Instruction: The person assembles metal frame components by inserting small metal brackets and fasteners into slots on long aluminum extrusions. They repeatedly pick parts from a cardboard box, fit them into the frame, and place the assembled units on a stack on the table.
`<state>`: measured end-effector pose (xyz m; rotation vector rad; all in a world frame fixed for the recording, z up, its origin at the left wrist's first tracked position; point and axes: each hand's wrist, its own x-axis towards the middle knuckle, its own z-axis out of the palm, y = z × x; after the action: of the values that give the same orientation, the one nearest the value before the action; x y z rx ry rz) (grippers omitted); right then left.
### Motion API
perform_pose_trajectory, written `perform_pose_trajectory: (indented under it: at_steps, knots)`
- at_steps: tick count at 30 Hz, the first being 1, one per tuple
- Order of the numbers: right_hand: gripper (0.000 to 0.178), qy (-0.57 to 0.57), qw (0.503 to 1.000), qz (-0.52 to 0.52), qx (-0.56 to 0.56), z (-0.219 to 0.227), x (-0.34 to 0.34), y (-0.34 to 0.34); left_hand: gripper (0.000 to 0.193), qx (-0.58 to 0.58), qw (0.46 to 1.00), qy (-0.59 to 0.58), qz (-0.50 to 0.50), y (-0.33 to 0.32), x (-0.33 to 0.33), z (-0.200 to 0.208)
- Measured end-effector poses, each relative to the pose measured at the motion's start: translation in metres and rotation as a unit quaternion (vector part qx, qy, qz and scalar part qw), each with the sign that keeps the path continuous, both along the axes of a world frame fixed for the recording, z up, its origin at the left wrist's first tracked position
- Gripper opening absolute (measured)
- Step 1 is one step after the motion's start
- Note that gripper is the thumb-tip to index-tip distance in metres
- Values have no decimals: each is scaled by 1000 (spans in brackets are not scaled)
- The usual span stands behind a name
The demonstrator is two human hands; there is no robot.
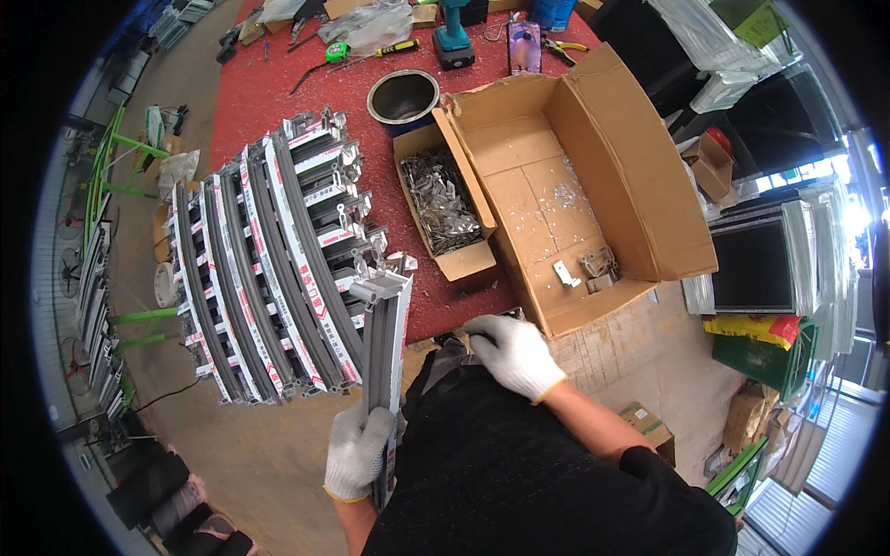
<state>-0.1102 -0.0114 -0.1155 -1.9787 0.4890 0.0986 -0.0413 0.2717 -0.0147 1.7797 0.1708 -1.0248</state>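
Note:
My left hand (pixel 360 451), in a white knit glove, is closed around a long grey aluminium profile (pixel 375 357). The profile stands tilted up in front of me, its far end near the table's corner and beside a stack of profiles. That stack holds several similar grey bars (pixel 292 218) with white and red film, laid crosswise in layers. My right hand (pixel 514 354), gloved too, is at the table's near edge by my waist. Its fingers are curled beside a dark, shiny thing (pixel 451 345); whatever they hold, if anything, is hidden.
On the red table (pixel 399 199) stand a small carton (pixel 468 262) of metal clips, a dark round bowl (pixel 403 97) and a teal power tool (pixel 453 42). Right of them, a large open carton (pixel 514 153) holds a few metal pieces. Wrapped panels (pixel 756 264) stand at far right.

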Motion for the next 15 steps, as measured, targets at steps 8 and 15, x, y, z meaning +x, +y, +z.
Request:
perform_pose_trajectory:
  at_steps: [8,15]
  knots:
    - [20,-13,970,-108,-217,-102,43,9,64,-23,1000,-15,-13,13,4,4]
    - [27,7,957,-51,-286,-106,55,6,46,-45,998,-34,14,26,-2,-6]
